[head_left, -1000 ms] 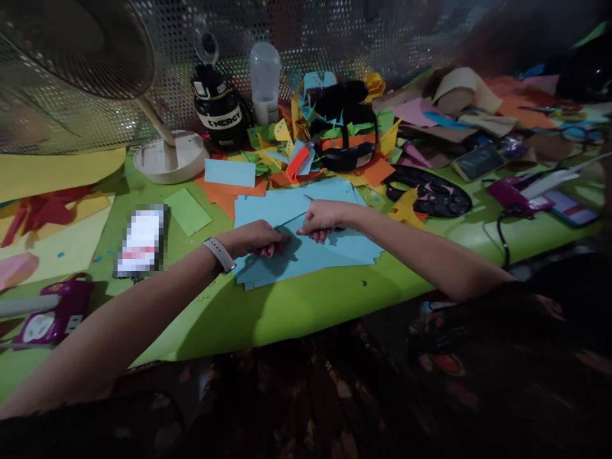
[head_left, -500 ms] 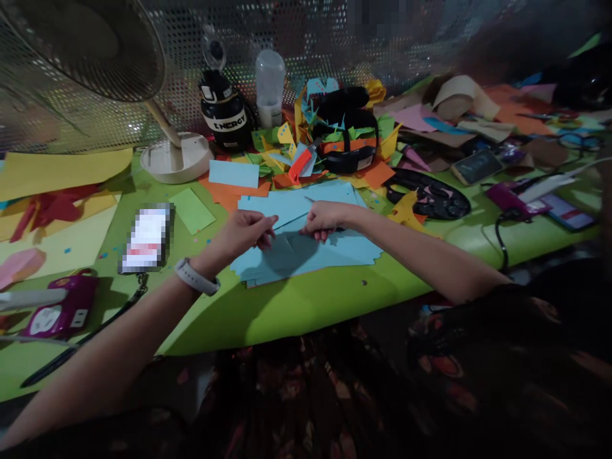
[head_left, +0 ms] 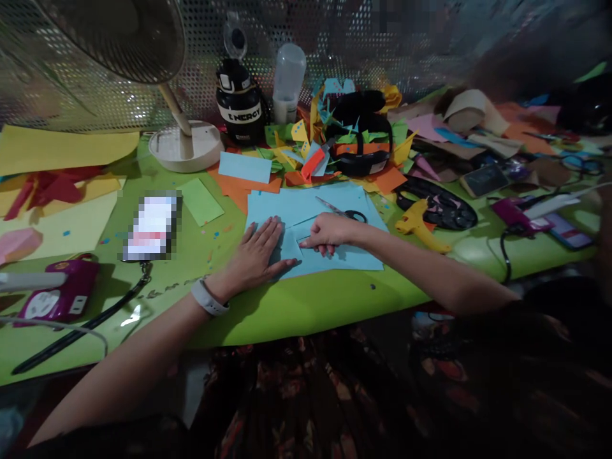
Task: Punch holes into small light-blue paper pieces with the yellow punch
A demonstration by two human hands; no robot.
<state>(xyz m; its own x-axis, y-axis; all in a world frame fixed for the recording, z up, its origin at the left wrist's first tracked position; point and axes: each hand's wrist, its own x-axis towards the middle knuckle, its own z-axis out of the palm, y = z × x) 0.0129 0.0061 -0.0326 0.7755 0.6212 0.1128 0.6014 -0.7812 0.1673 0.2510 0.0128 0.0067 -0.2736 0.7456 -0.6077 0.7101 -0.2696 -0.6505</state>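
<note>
Left hand (head_left: 255, 252) lowered flat, right hand (head_left: 326, 233) pressing paper (head_left: 357, 256)

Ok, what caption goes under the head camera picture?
Left hand flat on light-blue paper sheets, right hand pressing fingertips on them, black-handled metal scissors lying just behind, on a lime-green table.

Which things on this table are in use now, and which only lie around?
In use: blue paper; left hand flat on it; right hand on its fold.
Lying about: scissors, yellow glue gun, fan base, black bottle, phone.
</note>
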